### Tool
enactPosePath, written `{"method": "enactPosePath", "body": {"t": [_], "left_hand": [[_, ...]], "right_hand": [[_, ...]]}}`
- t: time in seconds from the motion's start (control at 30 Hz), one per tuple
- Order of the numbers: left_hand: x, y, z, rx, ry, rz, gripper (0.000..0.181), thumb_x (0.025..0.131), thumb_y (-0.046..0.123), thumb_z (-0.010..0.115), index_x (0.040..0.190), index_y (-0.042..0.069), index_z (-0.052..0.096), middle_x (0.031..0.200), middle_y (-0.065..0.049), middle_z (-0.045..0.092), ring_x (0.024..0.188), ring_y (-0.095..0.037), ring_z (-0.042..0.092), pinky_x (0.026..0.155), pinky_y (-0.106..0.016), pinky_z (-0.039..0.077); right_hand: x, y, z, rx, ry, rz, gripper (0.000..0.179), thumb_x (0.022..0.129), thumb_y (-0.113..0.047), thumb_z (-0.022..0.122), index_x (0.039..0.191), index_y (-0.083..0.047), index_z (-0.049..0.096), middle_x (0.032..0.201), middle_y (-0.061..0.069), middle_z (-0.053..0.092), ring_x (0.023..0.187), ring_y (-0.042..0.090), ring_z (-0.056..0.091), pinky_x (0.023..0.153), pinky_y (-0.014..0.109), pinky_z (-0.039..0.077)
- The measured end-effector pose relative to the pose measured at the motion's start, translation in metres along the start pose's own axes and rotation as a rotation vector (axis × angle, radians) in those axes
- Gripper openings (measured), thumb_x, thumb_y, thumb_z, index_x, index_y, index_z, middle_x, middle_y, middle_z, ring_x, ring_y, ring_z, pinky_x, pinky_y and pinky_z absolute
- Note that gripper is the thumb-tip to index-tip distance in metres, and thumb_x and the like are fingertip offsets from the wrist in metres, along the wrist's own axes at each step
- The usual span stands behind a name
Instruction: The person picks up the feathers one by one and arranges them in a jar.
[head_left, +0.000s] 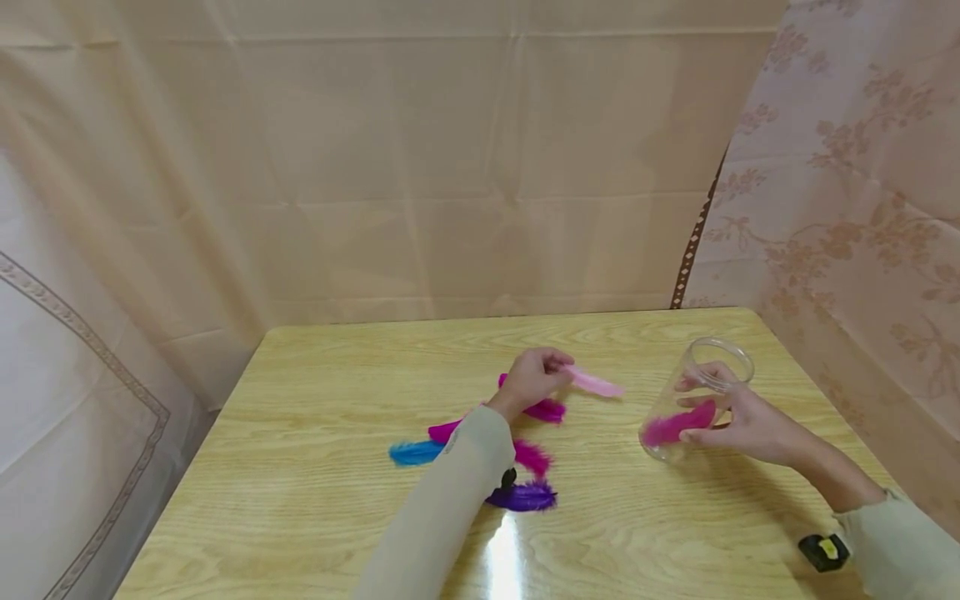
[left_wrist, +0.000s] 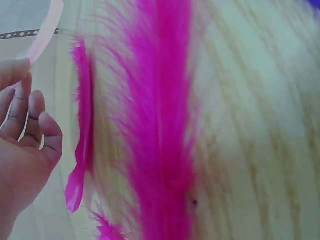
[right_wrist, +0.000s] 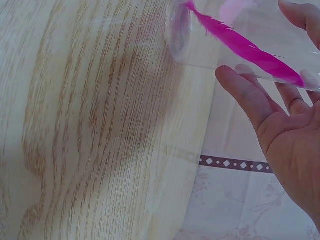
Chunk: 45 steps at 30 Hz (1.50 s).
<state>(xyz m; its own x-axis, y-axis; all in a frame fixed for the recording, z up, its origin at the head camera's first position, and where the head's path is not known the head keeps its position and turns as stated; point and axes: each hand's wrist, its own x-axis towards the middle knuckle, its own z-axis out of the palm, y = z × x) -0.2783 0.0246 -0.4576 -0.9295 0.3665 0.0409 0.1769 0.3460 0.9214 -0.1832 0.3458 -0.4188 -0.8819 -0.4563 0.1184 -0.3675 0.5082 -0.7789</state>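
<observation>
My left hand [head_left: 534, 381] pinches a pale pink feather [head_left: 595, 382] by its end, above the table. In the left wrist view, the thumb and index finger meet on that feather [left_wrist: 47, 30]. My right hand [head_left: 750, 423] grips a clear cylindrical container [head_left: 670, 400], tilted with its mouth toward the upper right. Inside it lies a magenta feather [head_left: 678, 423], which the right wrist view shows lengthwise [right_wrist: 245, 45]. Beneath the left arm, several feathers lie on the table: magenta [head_left: 546, 410], blue [head_left: 416, 453] and purple [head_left: 528, 497]. The sleeve partly hides them.
The wooden table [head_left: 300, 500] meets a beige curtain [head_left: 450, 167] at the back. A floral cloth [head_left: 862, 208] hangs along the right side and a white cloth [head_left: 67, 417] along the left. A small black device [head_left: 823, 552] sits by the right cuff.
</observation>
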Motion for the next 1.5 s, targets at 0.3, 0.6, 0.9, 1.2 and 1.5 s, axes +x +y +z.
{"method": "enactPosePath", "body": {"t": [0.3,0.6,0.9,1.2,1.5], "left_hand": [[0.0,0.006,0.001,-0.116,-0.015,0.014,0.022,0.093,0.011,0.076,0.114,0.005,0.075,0.096,0.001,0.072,0.085,-0.009,0.064,0.076,-0.023,0.056],[-0.002,0.017,0.008,-0.233,-0.039,-0.005,0.026,0.092,0.012,0.076,0.118,0.007,0.075,0.096,0.002,0.072,0.087,-0.01,0.066,0.083,-0.027,0.056],[-0.002,0.025,0.015,-0.232,-0.083,0.018,0.017,0.092,0.022,0.078,0.106,0.014,0.079,0.098,0.007,0.074,0.091,-0.009,0.067,0.087,-0.031,0.056],[-0.001,0.038,0.021,-0.334,-0.147,0.026,0.016,0.093,0.017,0.076,0.107,0.011,0.077,0.098,0.003,0.074,0.093,-0.011,0.068,0.089,-0.029,0.056],[-0.002,0.06,0.039,-0.534,-0.197,0.104,0.02,0.095,0.005,0.07,0.114,-0.001,0.073,0.098,-0.002,0.075,0.086,-0.012,0.07,0.085,-0.041,0.059]], "right_hand": [[0.0,0.002,-0.001,0.019,-0.001,-0.002,0.075,0.087,-0.006,0.08,0.144,-0.003,0.031,0.132,0.025,0.053,0.113,0.049,0.061,0.072,0.032,0.058],[0.001,0.002,0.0,0.01,-0.004,0.001,0.074,0.087,-0.007,0.081,0.143,-0.002,0.032,0.132,0.025,0.054,0.112,0.048,0.062,0.073,0.031,0.057],[0.0,0.002,0.001,0.008,-0.002,-0.001,0.075,0.087,-0.008,0.081,0.143,-0.004,0.033,0.131,0.026,0.054,0.109,0.046,0.064,0.073,0.032,0.057],[0.0,0.004,0.001,0.014,0.006,-0.003,0.072,0.087,-0.008,0.081,0.141,-0.005,0.034,0.13,0.027,0.053,0.109,0.034,0.067,0.072,0.033,0.058],[0.0,0.004,0.0,-0.005,0.007,0.009,0.073,0.087,-0.01,0.082,0.143,-0.002,0.036,0.131,0.026,0.053,0.109,0.045,0.064,0.073,0.033,0.058]]}}
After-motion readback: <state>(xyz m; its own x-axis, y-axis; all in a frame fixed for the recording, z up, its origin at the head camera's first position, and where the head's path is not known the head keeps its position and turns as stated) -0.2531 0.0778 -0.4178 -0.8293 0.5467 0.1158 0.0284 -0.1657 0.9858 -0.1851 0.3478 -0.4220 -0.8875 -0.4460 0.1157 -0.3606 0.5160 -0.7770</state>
